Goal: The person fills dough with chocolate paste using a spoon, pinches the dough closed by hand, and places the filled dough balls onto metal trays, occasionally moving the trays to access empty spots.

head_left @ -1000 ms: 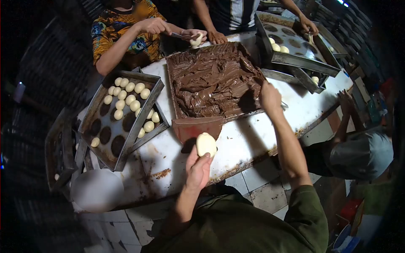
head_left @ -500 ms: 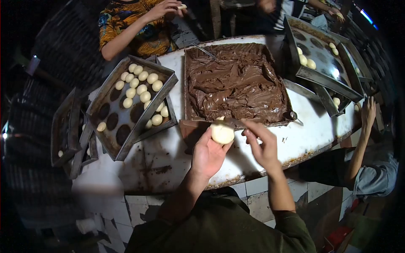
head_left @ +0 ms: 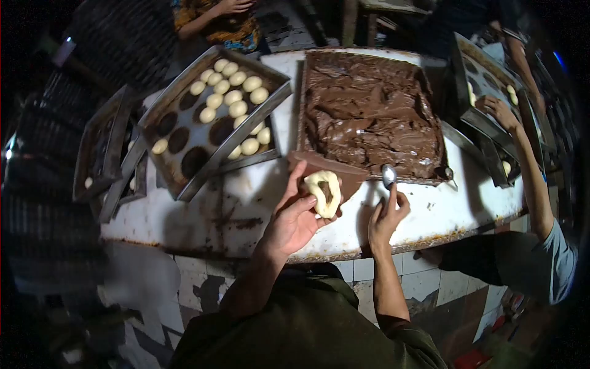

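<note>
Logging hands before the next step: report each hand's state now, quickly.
Left hand: closed, holding a pale dough piece with a gaping hollow.
Right hand: closed, holding a spoon, bowl up.

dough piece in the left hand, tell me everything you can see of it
The dough piece is pale cream and soft-looking, its thick, uneven rim surrounding a long open hollow, darker inside. The left hand holds it up with the opening in view, thumb against its left side, on the person's side of the brown paste. The spoon is clear of it.
</note>
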The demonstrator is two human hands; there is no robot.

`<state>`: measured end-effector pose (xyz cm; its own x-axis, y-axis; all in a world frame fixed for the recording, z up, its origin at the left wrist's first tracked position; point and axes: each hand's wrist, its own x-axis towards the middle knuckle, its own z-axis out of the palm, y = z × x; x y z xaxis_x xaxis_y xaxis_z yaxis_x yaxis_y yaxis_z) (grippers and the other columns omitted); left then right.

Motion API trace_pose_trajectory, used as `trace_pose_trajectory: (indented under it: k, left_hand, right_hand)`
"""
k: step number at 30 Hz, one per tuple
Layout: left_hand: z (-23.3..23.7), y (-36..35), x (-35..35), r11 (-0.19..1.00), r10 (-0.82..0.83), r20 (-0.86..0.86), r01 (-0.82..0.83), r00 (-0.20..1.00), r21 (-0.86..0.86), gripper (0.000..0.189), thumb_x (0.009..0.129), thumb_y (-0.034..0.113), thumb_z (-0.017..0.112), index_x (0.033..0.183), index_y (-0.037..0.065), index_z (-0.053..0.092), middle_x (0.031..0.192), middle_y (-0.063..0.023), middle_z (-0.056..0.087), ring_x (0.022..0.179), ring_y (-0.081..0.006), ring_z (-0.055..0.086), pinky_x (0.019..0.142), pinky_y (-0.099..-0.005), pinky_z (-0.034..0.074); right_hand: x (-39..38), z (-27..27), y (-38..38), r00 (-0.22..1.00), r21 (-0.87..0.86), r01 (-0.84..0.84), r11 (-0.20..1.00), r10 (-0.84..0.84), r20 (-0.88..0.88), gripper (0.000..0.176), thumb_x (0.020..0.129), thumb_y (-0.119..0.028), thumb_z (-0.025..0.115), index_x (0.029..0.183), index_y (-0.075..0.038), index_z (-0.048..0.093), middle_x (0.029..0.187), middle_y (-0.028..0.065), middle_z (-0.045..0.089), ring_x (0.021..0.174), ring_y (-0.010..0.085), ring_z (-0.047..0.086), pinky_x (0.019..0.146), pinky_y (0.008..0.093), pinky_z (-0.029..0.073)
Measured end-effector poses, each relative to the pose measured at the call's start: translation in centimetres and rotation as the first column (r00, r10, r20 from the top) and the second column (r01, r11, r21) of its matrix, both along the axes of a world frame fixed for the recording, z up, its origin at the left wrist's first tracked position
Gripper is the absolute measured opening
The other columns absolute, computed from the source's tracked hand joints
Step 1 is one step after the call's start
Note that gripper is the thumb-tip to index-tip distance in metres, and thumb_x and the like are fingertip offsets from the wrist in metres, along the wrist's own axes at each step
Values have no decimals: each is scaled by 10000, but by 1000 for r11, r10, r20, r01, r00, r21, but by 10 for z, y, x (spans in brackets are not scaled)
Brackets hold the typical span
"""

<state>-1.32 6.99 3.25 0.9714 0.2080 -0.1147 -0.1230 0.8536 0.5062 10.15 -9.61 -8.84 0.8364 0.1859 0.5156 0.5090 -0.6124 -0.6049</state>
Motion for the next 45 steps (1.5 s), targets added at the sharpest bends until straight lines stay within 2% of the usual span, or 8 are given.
trace_pose_trajectory:
  k: [4,7,10,17,23,30,34,45]
  left_hand:
    - [-26,8,-47,998,4,-24,-6,1000,-56,581,788,76,460,1336,195,311,1153,-137,488,949,-257,539,785,-417,467]
    - [-27,18,-89,992,109,-80,-113,991,-52,563,752,25,383,1303,134,338,1139,-121,499,943,-254,536,781,-431,470]
    - [-29,39,-148,929,338,-280,-367,899,-56,454,773,23,371,1214,128,399,1122,-102,507,949,-239,541,758,-424,486]
    - [-11,60,-305,826,547,-64,-550,835,-120,340,888,47,393,1227,80,417,1061,-88,540,955,-184,531,814,-313,455]
    - [-26,74,-419,483,807,-34,-627,589,611,319,861,102,598,1151,34,486,947,-19,535,867,-65,496,728,-206,442]
    - [-24,84,-492,364,931,-104,-907,350,210,220,895,172,558,1090,74,523,941,-3,536,844,-68,502,727,-207,441]
    - [-21,86,-518,274,905,142,-806,400,524,331,927,139,477,1250,71,472,1217,-65,494,1074,-108,464,934,-251,358]
    - [-10,196,-528,282,931,165,-928,326,244,159,910,53,469,1049,19,537,1247,-112,466,1056,-148,495,901,-298,409]
  right_hand:
    - [-42,47,50,897,337,-299,893,384,-219,163,863,-102,550,979,-15,624,809,80,483,778,184,442,691,290,366]
    - [-68,126,91,19,670,-420,612,744,-668,205,891,-149,528,875,27,632,722,71,530,687,160,505,627,271,394]
    - [-126,123,123,330,283,-867,409,899,-288,176,787,-147,642,878,3,643,765,117,526,720,216,531,652,312,427]
    - [-266,131,173,53,-325,-942,82,994,95,210,720,-74,676,870,-10,544,838,123,523,712,298,520,594,371,435]
    - [-375,156,233,-214,362,-932,21,775,-594,154,832,-45,584,973,15,561,840,134,618,788,233,616,710,302,472]
    - [-472,136,247,-131,-245,-965,-90,978,159,193,688,-90,723,790,11,594,1012,145,512,929,294,464,769,375,402]
    - [-491,151,277,-211,318,-946,-66,869,-447,126,771,-60,673,778,-1,562,797,91,577,697,172,566,641,295,450]
    - [-509,128,379,-234,121,-960,-253,960,151,185,742,-75,697,885,-20,595,878,120,550,773,233,543,684,336,451]
